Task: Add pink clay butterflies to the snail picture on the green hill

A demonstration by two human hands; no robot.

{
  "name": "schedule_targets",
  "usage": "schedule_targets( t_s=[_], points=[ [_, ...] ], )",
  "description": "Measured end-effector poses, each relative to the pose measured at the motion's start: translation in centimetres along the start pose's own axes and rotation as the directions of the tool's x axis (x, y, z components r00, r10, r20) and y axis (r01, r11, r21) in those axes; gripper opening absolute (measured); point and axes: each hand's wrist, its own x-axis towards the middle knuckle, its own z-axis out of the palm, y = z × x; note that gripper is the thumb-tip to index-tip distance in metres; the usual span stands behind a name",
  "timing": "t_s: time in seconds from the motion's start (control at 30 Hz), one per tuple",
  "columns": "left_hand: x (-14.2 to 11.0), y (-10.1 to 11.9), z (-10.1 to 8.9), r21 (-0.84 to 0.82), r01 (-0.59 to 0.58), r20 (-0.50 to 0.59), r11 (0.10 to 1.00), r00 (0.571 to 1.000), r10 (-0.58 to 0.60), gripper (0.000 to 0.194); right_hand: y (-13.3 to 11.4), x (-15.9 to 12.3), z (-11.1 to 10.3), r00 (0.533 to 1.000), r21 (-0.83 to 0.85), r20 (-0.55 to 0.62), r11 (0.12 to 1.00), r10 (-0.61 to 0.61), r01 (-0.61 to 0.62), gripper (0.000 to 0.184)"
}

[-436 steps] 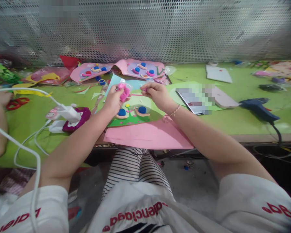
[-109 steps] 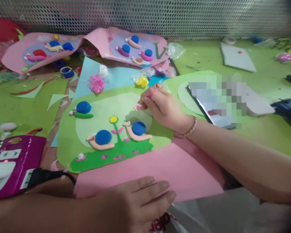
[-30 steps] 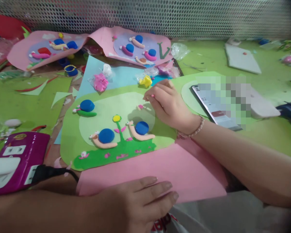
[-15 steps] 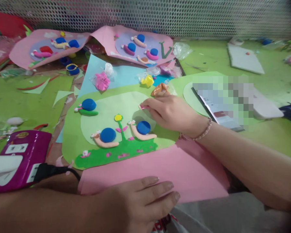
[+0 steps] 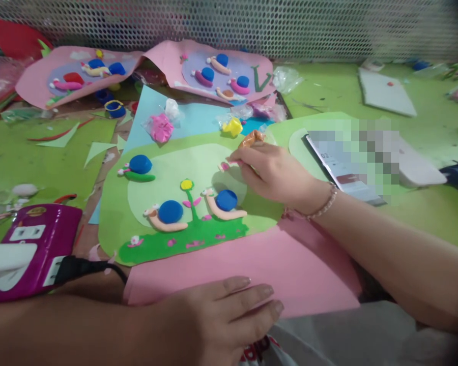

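Note:
My right hand [image 5: 269, 170] is closed, thumb and fingertips pinching a thin bit of pink modelling clay [image 5: 234, 162] low over the pale green middle of a green paper cutout [image 5: 110, 203]. A small pink and white clay piece [image 5: 224, 166] lies just left of the fingertips. On the cutout are three clay snails with blue shells, one [image 5: 226, 201] below my right hand, and a yellow clay flower [image 5: 187, 184] on a green stem. My left hand [image 5: 229, 315] lies with fingers stretched out over the near edge of a pink paper sheet [image 5: 305, 274], holding nothing.
Wrapped clay lumps in pink [image 5: 162, 128], yellow [image 5: 232, 126] and brown [image 5: 253, 138] lie behind the cutout. A phone [image 5: 339, 168] rests at the right, a purple power strip [image 5: 61, 223] with a black plug at the left. Finished snail pictures [image 5: 158, 56] lean by the mesh wall.
My right hand has shifted slightly to the right, and the small pink and white piece now shows more plainly left of the fingertips. My left hand has stayed where it was.

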Motion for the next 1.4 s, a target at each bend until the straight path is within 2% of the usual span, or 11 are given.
schedule_targets(
  t_s=[0.1, 0.2, 0.4, 0.5, 0.57, 0.67, 0.73, 0.83, 0.9, 1.1, 1.4],
  points=[
    [-0.2, 0.3, 0.3, -0.022, 0.002, 0.016, 1.0, 1.0, -0.001, 0.032, 0.4, 0.1, -0.2, 0.998, -0.169, -0.058, 0.985, 0.015, -0.024, 0.026],
    [-0.2, 0.3, 0.4, -0.001, 0.005, 0.017, 1.0, 1.0, -0.005, 0.031, 0.9, 0.0, 0.0, 1.0, -0.289, -0.026, 0.957, 0.018, -0.025, 0.027],
    [0.1, -0.2, -0.2, 0.027, -0.036, 0.023, 0.999, 0.999, 0.035, 0.032, 0.8, -0.1, -0.3, 0.974, -0.318, -0.224, 0.947, -0.032, -0.042, 0.023],
    [0.1, -0.4, -0.6, 0.027, -0.074, 0.051, 0.997, 0.996, 0.073, 0.031, -0.2, 0.1, -1.3, 0.969, -0.382, -0.239, 0.923, -0.059, -0.039, 0.03],
    [0.1, -0.4, -0.7, 0.025, -0.078, 0.054, 0.997, 0.996, 0.076, 0.03, -0.8, 0.0, -1.7, 0.948, -0.287, -0.306, 0.958, -0.087, -0.004, 0.036],
    [0.0, -0.2, -0.4, 0.002, -0.052, 0.044, 0.999, 0.998, 0.052, 0.031, -1.0, -0.1, -1.5, 0.916, 0.109, -0.4, 0.993, 0.0, 0.047, 0.039],
    [0.0, -0.1, -0.2, -0.006, -0.02, 0.023, 1.0, 1.0, 0.02, 0.032, -0.8, -0.1, -0.8, 0.925, 0.353, -0.36, 0.936, 0.122, 0.014, 0.039],
    [0.0, -0.1, -0.2, 0.01, -0.042, 0.029, 0.999, 0.999, 0.041, 0.033, -0.2, 0.0, 0.2, 0.939, 0.574, -0.239, 0.816, 0.246, -0.068, 0.037],
    [0.1, -0.3, -0.4, 0.014, -0.055, 0.052, 0.998, 0.997, 0.054, 0.033, 0.2, 0.2, 0.6, 0.936, 0.608, -0.211, 0.787, 0.282, -0.101, 0.036],
    [0.3, -0.6, -0.7, 0.029, -0.054, 0.054, 0.998, 0.997, 0.052, 0.033, 0.9, 0.4, 1.0, 0.919, 0.554, -0.262, 0.826, 0.294, -0.107, 0.035],
    [0.2, -0.6, -0.8, 0.008, -0.078, 0.092, 0.997, 0.993, 0.076, 0.033, 0.5, 0.4, 0.8, 0.931, 0.451, -0.281, 0.889, 0.232, -0.085, 0.039]
  ],
)
